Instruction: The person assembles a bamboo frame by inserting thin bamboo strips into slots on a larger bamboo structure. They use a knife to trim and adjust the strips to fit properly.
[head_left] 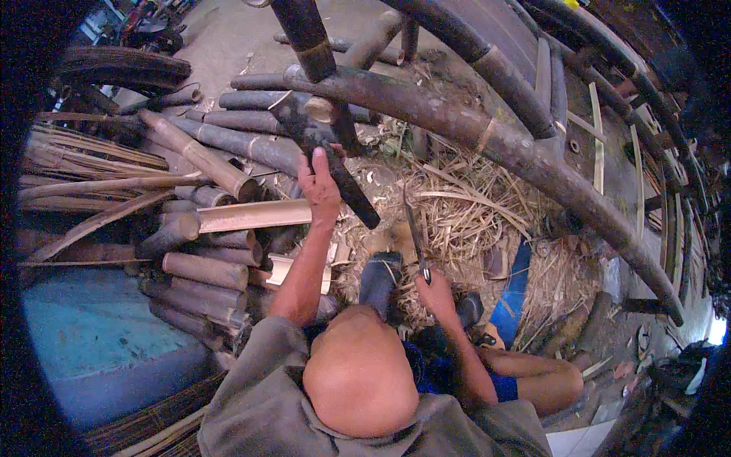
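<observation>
My left hand [320, 186] is raised in front of me, closed around a dark length of bamboo [356, 195]. The piece slants from upper left to lower right, its lower end hanging free. In my right hand [436, 294], close to my knees, is the handle of a long knife [415, 232]. Its narrow blade points up and away, apart from the bamboo. Just left of my left forearm lies a pale split bamboo half [255, 216], hollow side showing.
A rack of thick bamboo poles [449, 126] crosses the far side and right. Shavings [464, 209] pile on the floor ahead. Cut bamboo sections [205, 270] are stacked at left, beside bundled strips [99, 152] and a blue surface [106, 327]. A blue strip [518, 282] lies right.
</observation>
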Demonstrator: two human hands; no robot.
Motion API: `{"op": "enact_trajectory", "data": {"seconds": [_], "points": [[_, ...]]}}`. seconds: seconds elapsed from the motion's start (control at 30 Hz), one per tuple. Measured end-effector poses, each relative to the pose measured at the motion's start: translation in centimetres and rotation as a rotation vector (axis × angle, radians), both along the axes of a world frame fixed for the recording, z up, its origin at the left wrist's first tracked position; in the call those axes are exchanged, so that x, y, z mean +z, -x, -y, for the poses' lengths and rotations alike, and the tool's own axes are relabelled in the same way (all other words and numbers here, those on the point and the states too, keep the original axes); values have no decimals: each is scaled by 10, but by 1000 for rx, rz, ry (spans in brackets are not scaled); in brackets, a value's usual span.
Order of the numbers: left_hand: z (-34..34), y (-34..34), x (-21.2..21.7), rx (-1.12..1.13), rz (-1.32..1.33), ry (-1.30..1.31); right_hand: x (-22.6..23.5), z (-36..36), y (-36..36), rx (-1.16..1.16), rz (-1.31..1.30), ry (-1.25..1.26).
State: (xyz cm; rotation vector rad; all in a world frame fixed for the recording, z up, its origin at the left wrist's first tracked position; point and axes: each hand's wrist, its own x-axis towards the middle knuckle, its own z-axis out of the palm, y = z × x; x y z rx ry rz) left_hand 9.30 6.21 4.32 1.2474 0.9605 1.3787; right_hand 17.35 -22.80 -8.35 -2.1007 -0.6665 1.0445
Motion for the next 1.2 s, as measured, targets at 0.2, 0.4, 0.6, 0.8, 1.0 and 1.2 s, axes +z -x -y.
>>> {"op": "enact_trajectory", "data": {"seconds": [0.2, 0.4, 0.6, 0.8, 1.0, 1.2], "points": [[-6, -4, 12, -253, 77, -117, 55, -22, 16, -62, 129, -183], [11, 4, 42, -205, -241, -333, 143, -44, 17, -80, 148, -363], [32, 22, 63, -322, -470, -351, 212, -67, 13, 11, 229, -466], [51, 27, 71, -369, -512, -477, 233, -89, 14, 75, 289, -549], [56, 35, 73, -420, -586, -496, 233, -98, 15, 92, 323, -592], [58, 33, 76, -394, -564, -544, 226, -99, 16, 94, 408, -593]]}}
